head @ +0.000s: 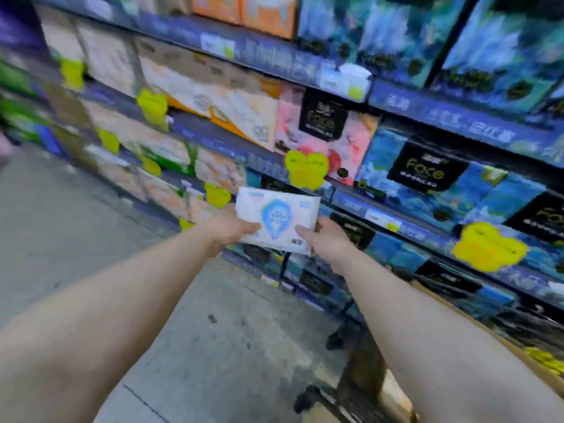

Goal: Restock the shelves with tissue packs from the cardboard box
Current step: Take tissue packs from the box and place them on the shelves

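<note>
A white tissue pack (276, 218) with a light blue emblem is held out in front of the shelves, between both hands. My left hand (227, 228) grips its left edge, thumb on top. My right hand (328, 239) grips its lower right corner. The pack hangs level with a lower shelf row (351, 206) of blue packs. A brown cardboard box (457, 319) shows as an edge at the lower right, behind my right forearm; its contents are hidden. The frame is blurred by motion.
Blue shelving runs from upper left to right, full of tissue packs: black-labelled blue ones (427, 178), a pink one (323, 132), orange-white ones (219, 96). Yellow price tags (306, 169) hang off the shelf edges. A dark trolley frame (354, 374) stands on the grey floor (91, 233).
</note>
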A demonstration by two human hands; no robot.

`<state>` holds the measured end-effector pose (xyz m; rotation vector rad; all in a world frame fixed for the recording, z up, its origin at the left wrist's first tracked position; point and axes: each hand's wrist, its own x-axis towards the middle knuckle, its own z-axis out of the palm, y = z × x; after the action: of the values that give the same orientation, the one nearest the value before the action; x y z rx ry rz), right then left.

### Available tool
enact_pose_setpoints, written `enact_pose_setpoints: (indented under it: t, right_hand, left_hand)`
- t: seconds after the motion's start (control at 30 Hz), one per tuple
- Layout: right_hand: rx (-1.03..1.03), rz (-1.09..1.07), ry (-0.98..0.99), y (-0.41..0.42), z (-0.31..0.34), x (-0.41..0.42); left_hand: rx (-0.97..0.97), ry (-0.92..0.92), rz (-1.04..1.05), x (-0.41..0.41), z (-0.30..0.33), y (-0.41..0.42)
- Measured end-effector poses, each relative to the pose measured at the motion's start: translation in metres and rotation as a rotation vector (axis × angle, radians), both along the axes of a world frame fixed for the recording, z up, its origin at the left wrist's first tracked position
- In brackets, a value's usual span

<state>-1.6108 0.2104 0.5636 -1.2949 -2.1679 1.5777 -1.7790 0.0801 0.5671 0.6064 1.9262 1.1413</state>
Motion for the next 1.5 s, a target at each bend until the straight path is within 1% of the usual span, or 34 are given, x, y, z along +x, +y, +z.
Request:
enact_pose_setpoints:
  t: [0.1, 0.2, 0.3, 0.37, 0.57, 0.7, 0.83, 1.03, 1.07, 1.2, 1.3, 1.33, 1.4, 1.47, 1.5]
  right_hand:
    - [0.018, 0.135, 0.079, -0.062, 0.019, -0.114]
    - [0.071, 0.272, 0.124, -0.115, 0.036, -0.216]
    - [0.092, 0.365, 0.190, -0.151, 0.048, -0.300]
    - [0.070, 0.411, 0.232, -0.167, 0.053, -0.349]
    - [0.078, 0.536, 0.282, -0.180, 0.066, -0.501]
    - [0.042, 0.599, 0.267, -0.181, 0.080, -0.618]
    - [0.118, 0.654, 0.318, -0.185, 0.108, -0.727]
    - [0.082, 0.727, 0.370, -0.215, 0.121, -0.864]
    - [0.058, 0.736, 0.390, -0.220, 0.121, -0.887]
    - [-0.018, 0.693, 0.447, -0.237, 0.119, -0.989]
    - [-0.077, 0.620, 0.453, -0.252, 0.122, -1.061]
    - [-0.076, 0.598, 0.459, -0.256, 0.127, -1.090]
    - [-0.073, 0.562, 0.462, -0.260, 0.134, -1.124]
    - [-0.025, 0.475, 0.495, -0.256, 0.144, -1.165]
    - [-0.002, 0.429, 0.501, -0.250, 0.150, -1.180]
  left_hand:
    - [0.059, 0.068, 0.107, -0.092, 0.031, -0.079]
    - [0.107, 0.183, 0.221, -0.171, 0.057, -0.147]
    - [0.132, 0.223, 0.354, -0.250, 0.057, -0.197]
    - [0.159, 0.230, 0.433, -0.288, 0.062, -0.218]
    - [0.259, 0.240, 0.567, -0.400, 0.077, -0.237]
    - [0.245, 0.255, 0.677, -0.499, 0.083, -0.237]
    - [0.238, 0.254, 0.772, -0.588, 0.106, -0.240]
    - [0.209, 0.239, 0.910, -0.718, 0.110, -0.275]
    - [0.221, 0.243, 0.921, -0.743, 0.109, -0.281]
    - [0.295, 0.271, 0.857, -0.846, 0.111, -0.297]
    - [0.286, 0.275, 0.831, -0.929, 0.117, -0.312]
    - [0.281, 0.279, 0.809, -0.963, 0.125, -0.314]
    - [0.253, 0.333, 0.768, -1.002, 0.141, -0.314]
    - [0.276, 0.393, 0.683, -1.051, 0.164, -0.303]
    - [0.285, 0.390, 0.640, -1.072, 0.172, -0.295]
